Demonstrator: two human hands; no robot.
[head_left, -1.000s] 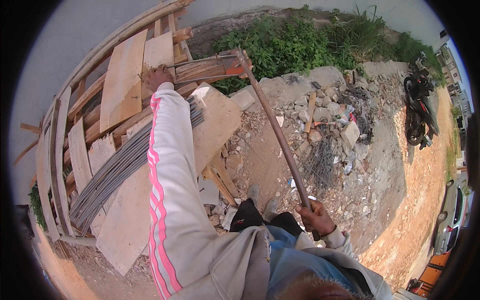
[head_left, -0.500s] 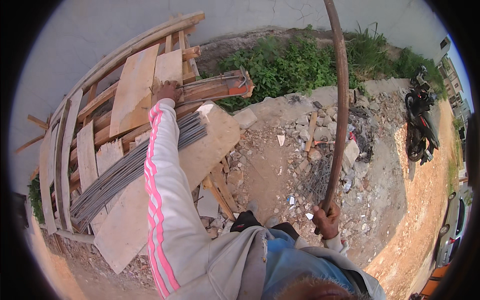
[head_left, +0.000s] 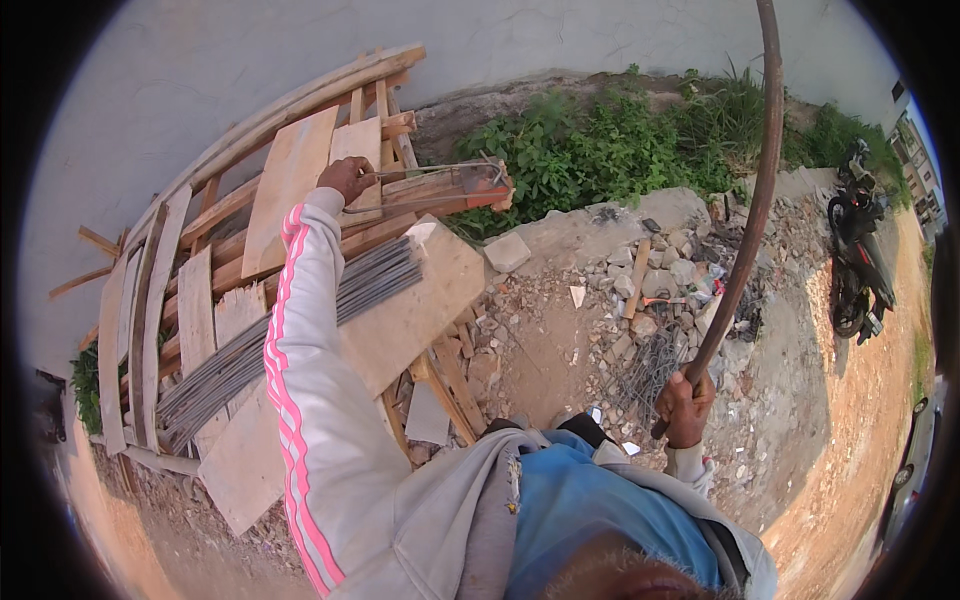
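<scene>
My left hand (head_left: 347, 180) reaches out over the lumber pile, its fingers closed on a thin bent steel rod (head_left: 425, 170). That rod runs right, along a wooden beam, to a red-orange piece (head_left: 482, 188) at the beam's end. Below my left arm, a bundle of grey steel bars (head_left: 378, 280) lies across the boards. My right hand (head_left: 686, 408) grips a long brown pole (head_left: 752, 235) close to its lower end. The pole stands up and leans to the right, its top running out of view.
Stacked planks (head_left: 172, 300) and a plywood sheet (head_left: 408, 318) lie at left by a grey wall (head_left: 250, 60). Rubble (head_left: 640, 290) with tangled wire (head_left: 650, 368) covers the ground at right. Green plants (head_left: 570, 150) grow behind. A motorcycle (head_left: 857, 255) and a car (head_left: 908, 455) stand far right.
The pole has swung to the right with my right hand. My left hand has shifted slightly left over the boards with the rod between its fingers. The whole view has shifted a little.
</scene>
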